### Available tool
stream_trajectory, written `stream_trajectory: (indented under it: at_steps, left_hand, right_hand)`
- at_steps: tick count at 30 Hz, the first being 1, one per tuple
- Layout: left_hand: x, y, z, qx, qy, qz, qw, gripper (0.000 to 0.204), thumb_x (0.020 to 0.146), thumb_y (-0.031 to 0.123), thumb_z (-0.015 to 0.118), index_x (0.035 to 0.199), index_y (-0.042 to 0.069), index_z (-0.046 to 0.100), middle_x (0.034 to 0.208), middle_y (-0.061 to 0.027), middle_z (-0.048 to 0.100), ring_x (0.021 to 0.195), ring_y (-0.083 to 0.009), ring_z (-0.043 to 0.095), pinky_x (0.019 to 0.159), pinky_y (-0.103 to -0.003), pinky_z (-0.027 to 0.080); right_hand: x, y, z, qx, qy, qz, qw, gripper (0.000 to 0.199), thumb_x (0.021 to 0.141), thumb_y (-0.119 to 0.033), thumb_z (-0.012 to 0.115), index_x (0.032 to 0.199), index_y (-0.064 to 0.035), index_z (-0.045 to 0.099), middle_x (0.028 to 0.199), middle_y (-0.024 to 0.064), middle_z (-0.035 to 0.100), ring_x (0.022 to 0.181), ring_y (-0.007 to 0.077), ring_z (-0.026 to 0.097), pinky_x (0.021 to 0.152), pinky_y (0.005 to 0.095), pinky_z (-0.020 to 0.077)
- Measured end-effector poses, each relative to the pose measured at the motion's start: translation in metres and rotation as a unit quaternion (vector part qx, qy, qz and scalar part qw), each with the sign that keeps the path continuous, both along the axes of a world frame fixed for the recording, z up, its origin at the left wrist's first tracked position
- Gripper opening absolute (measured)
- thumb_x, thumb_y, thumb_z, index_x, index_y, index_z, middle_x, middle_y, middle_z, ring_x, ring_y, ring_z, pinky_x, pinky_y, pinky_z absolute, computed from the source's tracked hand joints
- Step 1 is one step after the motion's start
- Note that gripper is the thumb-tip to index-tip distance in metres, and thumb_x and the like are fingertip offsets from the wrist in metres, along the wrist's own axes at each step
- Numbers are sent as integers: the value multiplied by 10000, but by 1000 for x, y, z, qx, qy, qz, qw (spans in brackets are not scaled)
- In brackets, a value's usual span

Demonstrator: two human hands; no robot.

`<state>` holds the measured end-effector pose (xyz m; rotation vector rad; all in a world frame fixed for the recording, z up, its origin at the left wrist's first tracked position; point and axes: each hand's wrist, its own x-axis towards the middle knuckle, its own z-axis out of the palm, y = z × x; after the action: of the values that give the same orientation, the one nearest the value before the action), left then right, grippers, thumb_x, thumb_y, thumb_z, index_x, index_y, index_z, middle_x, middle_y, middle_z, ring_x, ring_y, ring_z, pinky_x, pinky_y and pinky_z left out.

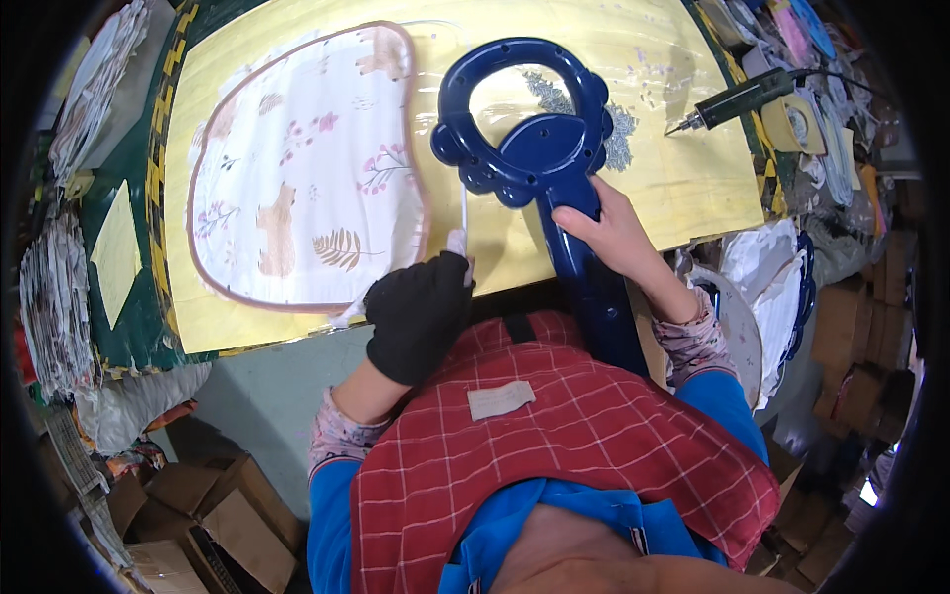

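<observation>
My right hand is closed round the stem of a dark blue plastic frame, thumb on top. The frame has a large ring at its far end, scalloped lobes and small holes; its near end reaches down against my apron. My left hand, in a black glove with bare fingertips, is closed on a thin white stick that points up beside the frame. Left of the frame, a white cushion-shaped panel with brown edging and printed flowers and bears lies on the yellow table top.
Silvery small screws lie in a pile right of the ring. A dark green corded electric screwdriver rests at the table's right side. Stacked papers stand at the left; cardboard boxes sit on the floor below.
</observation>
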<state>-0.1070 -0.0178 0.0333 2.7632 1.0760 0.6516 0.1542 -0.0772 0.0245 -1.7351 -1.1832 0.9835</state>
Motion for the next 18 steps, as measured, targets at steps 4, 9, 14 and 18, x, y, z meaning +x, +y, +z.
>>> stream_trajectory:
  at_steps: [4,9,14,18]
  left_hand:
    - [-17,11,-10,-32,51,-18,998,346,853,234,685,1179,118,674,602,-58,562,521,-250,583,503,-395,438]
    - [-125,58,-31,41,51,-36,997,445,951,427,497,1159,79,680,747,-81,570,700,-288,581,641,-412,455]
    - [-134,62,-17,-16,44,-7,999,304,934,271,543,1048,28,686,814,-149,634,723,-352,621,642,-403,493]
    - [-28,93,17,43,17,-52,998,362,863,130,673,1225,123,650,1056,-138,660,939,-326,644,785,-396,519]
  right_hand:
    - [-5,13,1,-14,23,53,998,512,869,-360,733,1165,34,597,993,98,671,904,164,633,796,297,510]
    - [-11,44,17,-35,7,246,969,537,860,-432,729,1125,24,628,905,186,677,842,226,658,769,336,516]
    - [9,75,5,81,-250,308,914,477,877,-443,662,1054,0,642,960,176,656,855,309,654,780,370,523]
    - [26,103,-7,156,-378,323,853,330,783,-297,748,917,-40,591,896,65,538,999,232,515,877,348,467]
